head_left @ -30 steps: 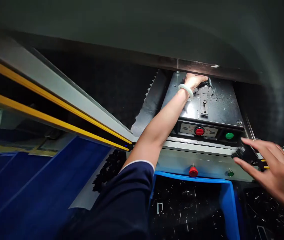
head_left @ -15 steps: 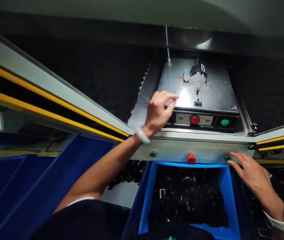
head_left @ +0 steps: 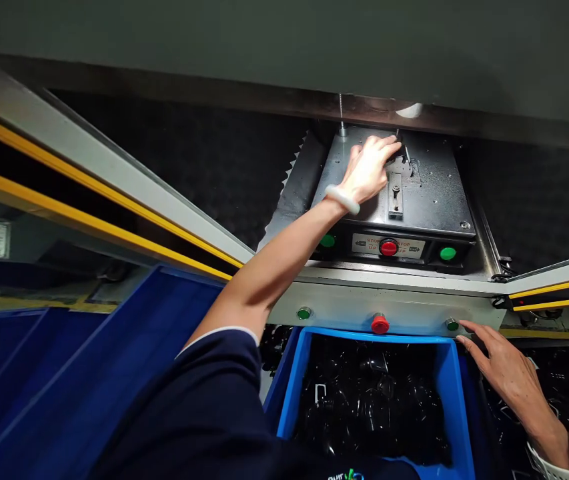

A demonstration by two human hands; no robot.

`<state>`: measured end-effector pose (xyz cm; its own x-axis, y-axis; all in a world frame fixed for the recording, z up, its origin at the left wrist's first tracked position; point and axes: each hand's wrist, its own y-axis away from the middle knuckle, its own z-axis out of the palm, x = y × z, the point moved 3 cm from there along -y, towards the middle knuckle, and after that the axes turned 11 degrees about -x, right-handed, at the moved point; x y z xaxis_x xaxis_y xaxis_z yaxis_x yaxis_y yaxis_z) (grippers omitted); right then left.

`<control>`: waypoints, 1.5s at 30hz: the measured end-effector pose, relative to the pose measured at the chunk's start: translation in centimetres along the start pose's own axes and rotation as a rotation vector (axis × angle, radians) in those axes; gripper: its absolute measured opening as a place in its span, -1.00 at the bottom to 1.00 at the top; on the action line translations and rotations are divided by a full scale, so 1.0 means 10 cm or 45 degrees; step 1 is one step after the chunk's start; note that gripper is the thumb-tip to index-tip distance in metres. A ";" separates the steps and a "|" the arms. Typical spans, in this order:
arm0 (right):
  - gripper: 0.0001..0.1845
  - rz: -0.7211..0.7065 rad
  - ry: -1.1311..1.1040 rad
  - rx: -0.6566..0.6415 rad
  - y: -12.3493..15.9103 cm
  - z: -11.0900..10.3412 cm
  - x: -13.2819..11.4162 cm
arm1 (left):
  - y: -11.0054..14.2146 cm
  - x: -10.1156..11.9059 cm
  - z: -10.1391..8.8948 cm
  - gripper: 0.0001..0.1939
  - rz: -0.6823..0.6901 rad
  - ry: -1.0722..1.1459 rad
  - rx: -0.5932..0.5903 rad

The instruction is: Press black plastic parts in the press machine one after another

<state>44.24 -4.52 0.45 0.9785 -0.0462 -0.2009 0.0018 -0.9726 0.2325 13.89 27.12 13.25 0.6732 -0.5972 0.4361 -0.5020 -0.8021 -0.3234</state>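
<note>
My left hand (head_left: 371, 167) reaches over the metal base plate (head_left: 427, 203), its fingers closed on a small black plastic part (head_left: 405, 157) seated in a metal fixture (head_left: 395, 197). The hand hides most of that part and the fixture's left side. At the front panel my right hand (head_left: 507, 363) holds nothing, thumb and fingers apart. Its fingertips are beside a green button (head_left: 451, 325) on the panel; whether they touch it I cannot tell.
A red button (head_left: 389, 247) and a green button (head_left: 447, 254) sit on the base's front. A red stop button (head_left: 379, 323) is on the panel (head_left: 334, 307). Below stands a blue bin (head_left: 291, 393) of black parts (head_left: 374, 400). Yellow-striped guards (head_left: 114, 220) flank the opening.
My left hand has moved up and forward from the base plate's front edge to the black part in the fixture. My right hand stays by the green button.
</note>
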 end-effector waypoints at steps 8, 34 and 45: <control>-0.58 -0.107 -0.495 0.029 -0.27 0.06 0.01 | 2.78 0.10 0.19 -0.80 -0.298 0.161 0.126; -0.62 -0.265 0.164 -0.199 0.22 0.99 -1.01 | 3.41 1.14 1.46 -0.82 -0.317 0.167 -0.770; -0.67 -0.289 0.263 -0.195 0.20 0.93 -0.86 | 3.65 0.95 1.37 -0.84 -0.214 0.702 -0.575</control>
<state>33.91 -8.21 -6.20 0.9706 0.2301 -0.0709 0.2403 -0.9064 0.3474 9.43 -7.85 -5.86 0.4495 -0.2834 0.8471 -0.6710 -0.7331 0.1108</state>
